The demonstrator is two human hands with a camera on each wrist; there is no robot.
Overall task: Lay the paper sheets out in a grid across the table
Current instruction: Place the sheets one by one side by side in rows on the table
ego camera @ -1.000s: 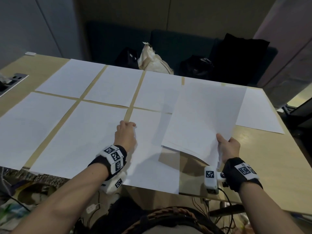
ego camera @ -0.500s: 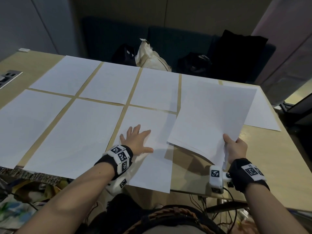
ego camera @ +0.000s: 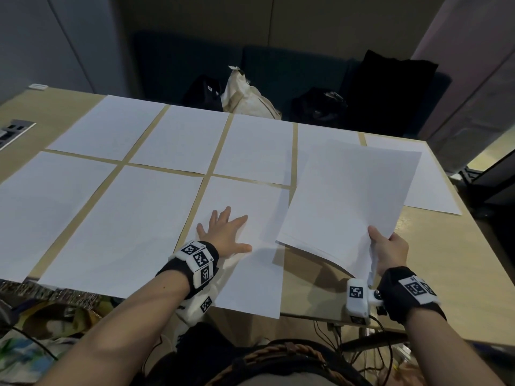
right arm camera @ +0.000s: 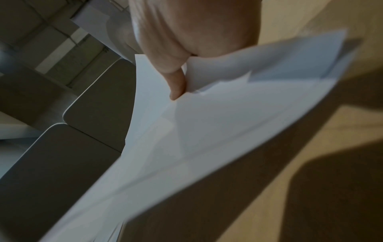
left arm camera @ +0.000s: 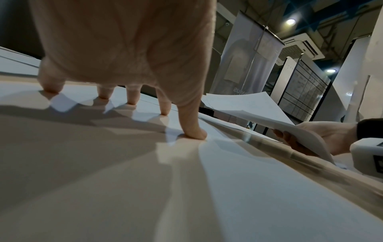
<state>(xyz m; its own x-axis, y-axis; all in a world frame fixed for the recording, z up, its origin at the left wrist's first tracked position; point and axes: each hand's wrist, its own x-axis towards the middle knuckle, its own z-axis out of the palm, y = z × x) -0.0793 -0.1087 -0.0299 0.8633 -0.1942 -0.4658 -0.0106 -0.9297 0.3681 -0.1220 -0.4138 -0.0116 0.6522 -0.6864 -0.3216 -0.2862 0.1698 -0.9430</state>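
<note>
Wooden bench (ego camera: 434, 277) is carrying flat white sheets; left hand (ego camera: 223, 235) is pressing one (ego camera: 248, 268), grip spread; right hand (ego camera: 390, 250) at 4 o'clock is pinching a stack (ego camera: 348, 196).

White paper sheets (ego camera: 178, 140) lie in rows, narrowly spaced, on the wooden table (ego camera: 434, 263).

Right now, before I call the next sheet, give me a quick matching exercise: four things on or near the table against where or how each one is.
Things:
1. left hand
2. right hand
3. paper stack
4. cream bag

States:
A. behind the table's far edge
B. held in the air above the table
C. spread flat on a near-row sheet
D. gripping a corner of the stack

Pairs: 1-C, 2-D, 3-B, 4-A
</note>
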